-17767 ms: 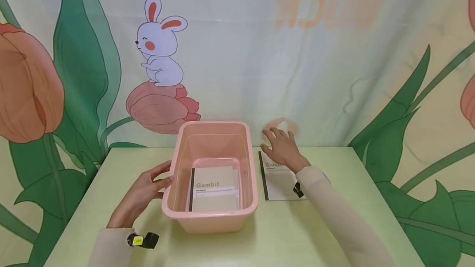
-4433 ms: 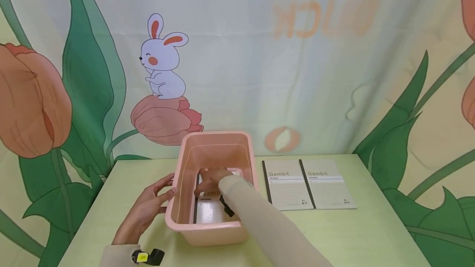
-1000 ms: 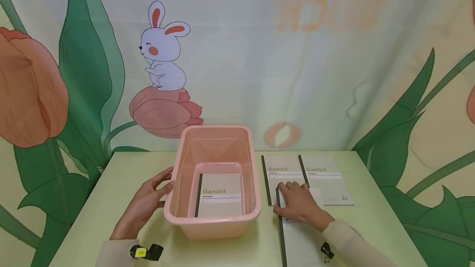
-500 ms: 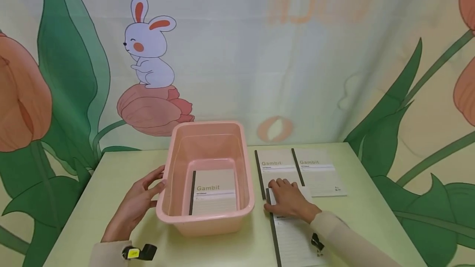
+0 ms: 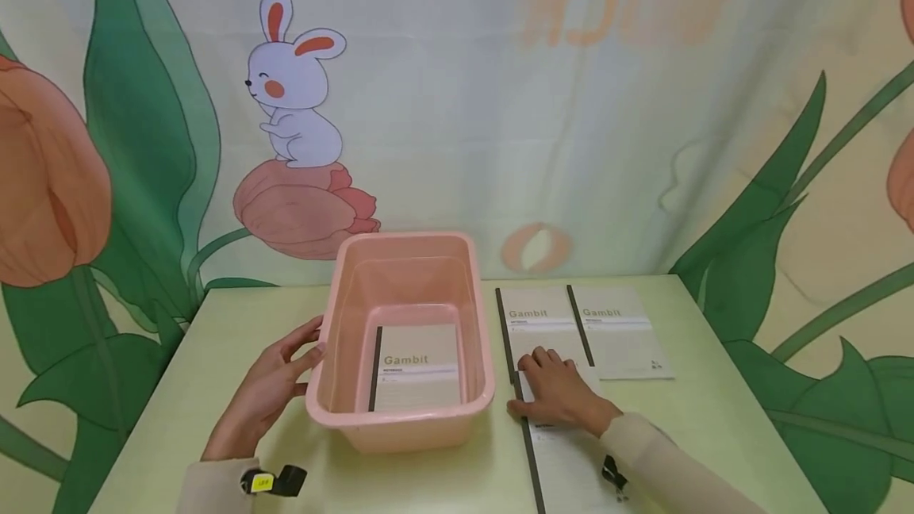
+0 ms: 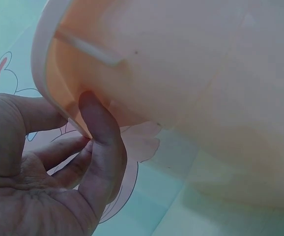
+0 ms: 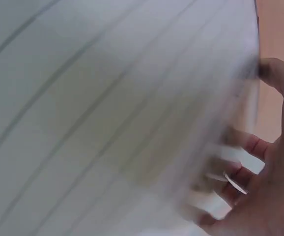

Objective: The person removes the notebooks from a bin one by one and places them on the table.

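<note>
My left hand (image 5: 270,387) pinches the left rim of a pink plastic basin (image 5: 400,420), thumb over the wall and fingers outside, as the left wrist view shows up close. A pale Gambit notebook (image 5: 417,383) with a black spine lies flat on the basin floor. To the right of the basin, my right hand (image 5: 560,395) grips the upper part of another notebook (image 5: 571,470), thumb at its spine side and fingers over the top edge. This notebook's top end overlaps the lower edge of a notebook (image 5: 539,338) behind it; the hand covers its title.
One more notebook (image 5: 621,331) lies at the back right, side by side with the left one of that row. All rest on a pale green table (image 5: 714,419). A printed curtain (image 5: 443,117) with a rabbit and tulips hangs right behind the table.
Earlier my right hand reached into the basin; now it grips a third notebook in front of the back row, which grew from one to two. That notebook has shifted slightly. The left hand keeps the rim.
</note>
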`<state>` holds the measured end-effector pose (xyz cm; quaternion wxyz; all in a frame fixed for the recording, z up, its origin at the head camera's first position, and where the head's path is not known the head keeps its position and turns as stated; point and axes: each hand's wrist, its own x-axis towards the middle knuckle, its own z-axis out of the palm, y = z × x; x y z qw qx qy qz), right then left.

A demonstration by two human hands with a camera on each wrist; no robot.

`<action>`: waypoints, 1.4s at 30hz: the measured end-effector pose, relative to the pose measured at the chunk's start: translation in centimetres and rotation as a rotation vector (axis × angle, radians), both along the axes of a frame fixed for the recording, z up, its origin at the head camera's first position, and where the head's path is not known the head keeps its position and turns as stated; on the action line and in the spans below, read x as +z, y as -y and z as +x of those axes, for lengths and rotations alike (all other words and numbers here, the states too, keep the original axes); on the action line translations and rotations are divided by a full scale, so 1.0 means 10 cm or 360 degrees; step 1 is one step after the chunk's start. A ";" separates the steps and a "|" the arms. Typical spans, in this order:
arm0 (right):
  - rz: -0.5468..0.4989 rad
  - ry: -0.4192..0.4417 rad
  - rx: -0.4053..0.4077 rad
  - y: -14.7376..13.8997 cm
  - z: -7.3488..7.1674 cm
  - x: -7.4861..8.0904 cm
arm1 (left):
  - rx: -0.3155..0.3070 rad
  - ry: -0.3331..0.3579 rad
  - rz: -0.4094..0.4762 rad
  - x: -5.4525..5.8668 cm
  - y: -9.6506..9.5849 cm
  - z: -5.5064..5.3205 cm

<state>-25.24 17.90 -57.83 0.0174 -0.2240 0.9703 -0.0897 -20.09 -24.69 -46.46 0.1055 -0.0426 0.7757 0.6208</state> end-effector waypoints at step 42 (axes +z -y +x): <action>-0.0099 -0.0241 0.0382 1.22 -0.46 2.38 | 0.0041 0.0042 0.0043 0.01 0.00 -0.05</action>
